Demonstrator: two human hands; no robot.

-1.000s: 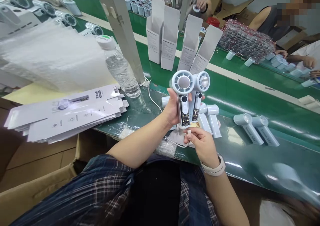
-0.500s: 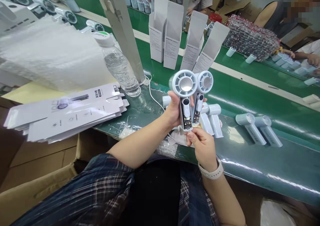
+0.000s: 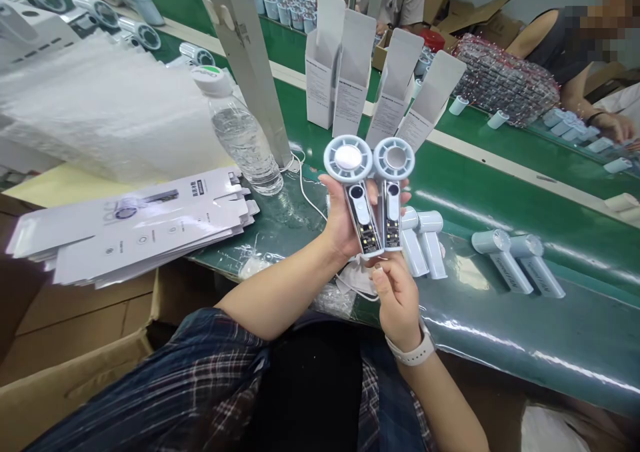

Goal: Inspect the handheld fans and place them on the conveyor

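My left hand (image 3: 340,220) is wrapped around two light-blue handheld fans, the left fan (image 3: 364,220) and the right fan (image 3: 393,217), held side by side with their round heads up. Both handles are uncovered at the front, baring circuit boards and a pale oval button piece. Below the handle ends, my right hand (image 3: 400,299) is closed in a pinch; what sits between its fingertips is hidden. A white cable (image 3: 313,202) runs over the bench and passes under my hands. Two more fans (image 3: 431,242) lie just right of the held ones.
Two fans (image 3: 510,262) marked with lettering lie farther right on the green bench (image 3: 500,332). White open boxes (image 3: 350,72) stand behind my hands. To the left are a water bottle (image 3: 245,139), flat cartons (image 3: 150,222) and a metal post (image 3: 250,59). Other people work across the bench.
The two fans have turned to face me more squarely and moved slightly left, their heads now level. My right hand has shifted a little left and down below the handles.
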